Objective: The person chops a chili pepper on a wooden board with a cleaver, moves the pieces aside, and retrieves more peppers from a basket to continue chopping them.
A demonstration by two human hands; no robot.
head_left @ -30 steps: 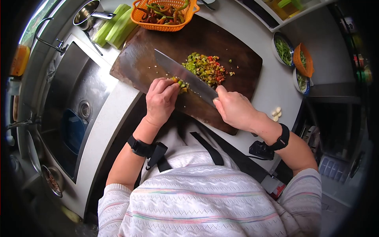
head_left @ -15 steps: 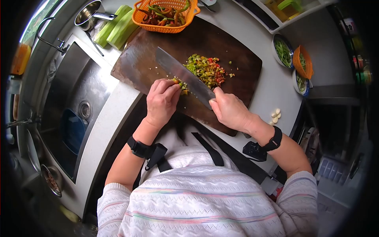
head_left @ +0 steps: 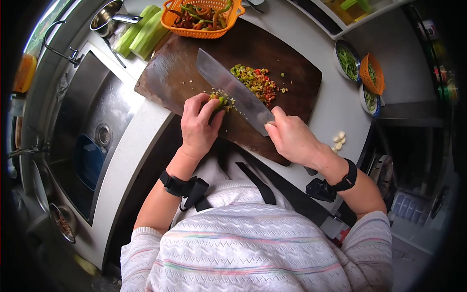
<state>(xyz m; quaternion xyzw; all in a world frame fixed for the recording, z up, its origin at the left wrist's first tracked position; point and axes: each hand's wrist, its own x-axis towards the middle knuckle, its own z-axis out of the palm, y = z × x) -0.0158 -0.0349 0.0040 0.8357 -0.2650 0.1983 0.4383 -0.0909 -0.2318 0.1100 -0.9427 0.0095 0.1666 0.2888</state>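
My right hand (head_left: 294,137) is closed round the handle of a wide cleaver (head_left: 231,87), whose blade slants up and left over the dark wooden cutting board (head_left: 292,63). My left hand (head_left: 199,124) holds pieces of green and orange pepper (head_left: 221,101) at the board's near edge, its fingertips on them, just left of the blade. Small seeds and bits lie between the fingers and the blade. A heap of chopped green, yellow and red pepper (head_left: 255,82) sits on the board beyond the blade's other side.
An orange basket of peppers (head_left: 202,33) stands at the board's far edge, beside pale green gourd pieces (head_left: 146,36) and a metal pot (head_left: 108,19). Bowls of greens (head_left: 347,62), a small orange basket (head_left: 373,86) and garlic cloves (head_left: 339,140) are right. The sink (head_left: 114,92) is left.
The cleaver and my right hand have shifted slightly right, away from my left hand. The fingers of my left hand have spread a little around the pepper pieces.
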